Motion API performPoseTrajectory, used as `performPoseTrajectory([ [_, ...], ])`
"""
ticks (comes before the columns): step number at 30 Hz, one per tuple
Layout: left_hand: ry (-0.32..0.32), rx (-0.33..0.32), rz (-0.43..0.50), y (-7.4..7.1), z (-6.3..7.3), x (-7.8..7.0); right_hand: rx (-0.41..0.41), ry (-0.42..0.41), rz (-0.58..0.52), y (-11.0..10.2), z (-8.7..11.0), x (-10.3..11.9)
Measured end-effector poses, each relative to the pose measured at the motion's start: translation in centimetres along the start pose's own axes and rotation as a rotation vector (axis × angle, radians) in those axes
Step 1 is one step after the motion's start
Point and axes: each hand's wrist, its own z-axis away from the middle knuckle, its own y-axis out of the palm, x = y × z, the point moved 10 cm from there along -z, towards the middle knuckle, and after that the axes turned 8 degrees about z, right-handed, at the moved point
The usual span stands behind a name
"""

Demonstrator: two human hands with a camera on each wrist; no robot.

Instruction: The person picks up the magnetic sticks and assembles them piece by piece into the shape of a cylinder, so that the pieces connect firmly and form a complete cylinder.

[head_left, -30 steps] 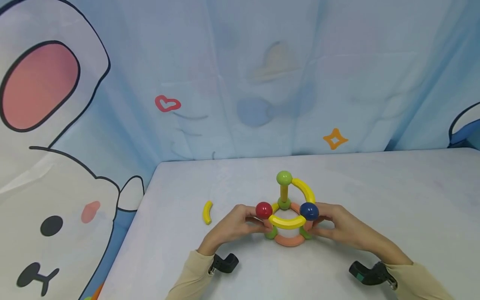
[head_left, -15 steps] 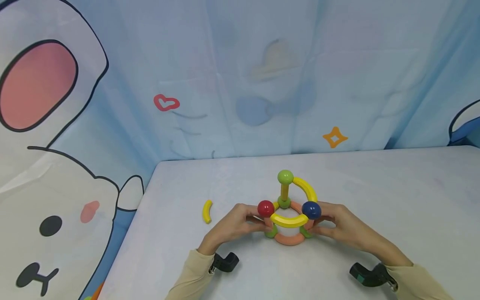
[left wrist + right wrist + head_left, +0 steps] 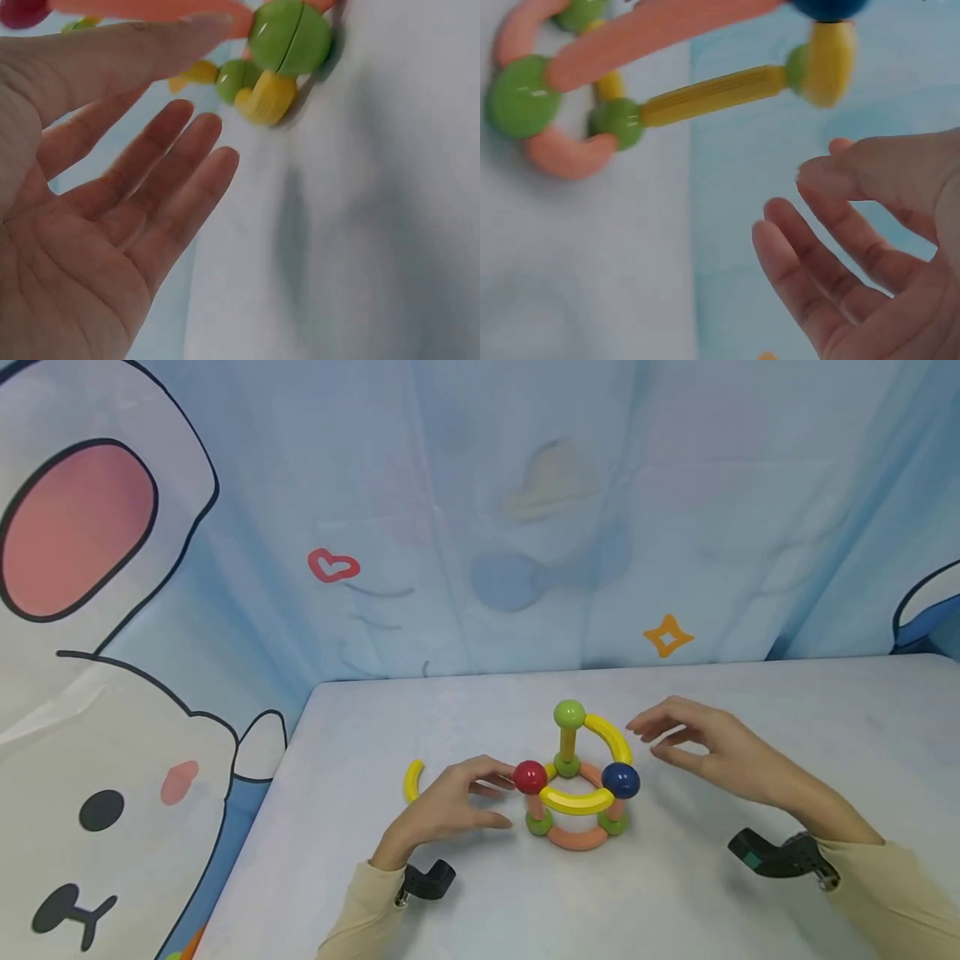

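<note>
A toy frame of balls and rods stands on the table. Orange curved rods [image 3: 576,840] and green balls form its base ring. Above are a red ball [image 3: 530,777] and a blue ball [image 3: 621,780], bridged by a yellow curved rod [image 3: 576,805]. A higher green ball [image 3: 569,714] tops a straight yellow rod [image 3: 712,95]; another yellow curve [image 3: 611,739] links it to the blue ball. My left hand [image 3: 446,802] is left of the frame, fingers spread, fingertips by the red ball; contact is unclear. My right hand [image 3: 720,756] hovers apart at the right, fingers loosely bent, holding nothing.
A loose yellow curved rod [image 3: 412,780] lies on the white table [image 3: 750,893], just beyond my left hand and partly hidden by it. A printed blue curtain [image 3: 450,485] hangs along the table's back edge. Both wrists carry black camera mounts.
Both hands have let go of the frame. My right hand has lifted up and away to the right; my left hand has drawn slightly left and spread its fingers. The frame stays standing.
</note>
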Motion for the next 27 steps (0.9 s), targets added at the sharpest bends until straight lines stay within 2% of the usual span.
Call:
performPoseTrajectory([
  [3, 0.003, -0.1, -0.033, -2.3, 1.0, 0.2, -0.015, -0.008, -0.001, -1.6, -1.7, 1.3],
  [6, -0.023, -0.316, -0.15, -5.6, 2.3, 0.5, 0.026, -0.009, 0.001, -2.0, -3.6, 3.0],
  [9, -0.162, -0.552, -0.301, -8.7, 4.1, 1.8, 0.094, -0.001, -0.004, -1.9, -5.3, 4.6],
  [11, -0.291, -0.64, -0.365, -10.0, 5.2, 3.0, 0.132, 0.001, -0.018, -1.6, -6.3, 5.5],
  [13, -0.407, -0.662, -0.373, -10.4, 6.0, 4.3, 0.167, 0.006, -0.026, -1.2, -7.2, 6.1],
  [16, -0.486, -0.651, -0.373, -10.4, 6.3, 5.5, 0.211, 0.015, -0.029, -0.4, -8.3, 6.6],
  [23, -0.469, -0.627, -0.425, -10.2, 5.6, 5.7, 0.28, 0.059, -0.01, 1.1, -9.1, 6.3],
  [27, -0.43, -0.602, -0.39, -10.0, 4.8, 5.1, 0.301, 0.088, -0.008, 1.7, -9.2, 6.0],
])
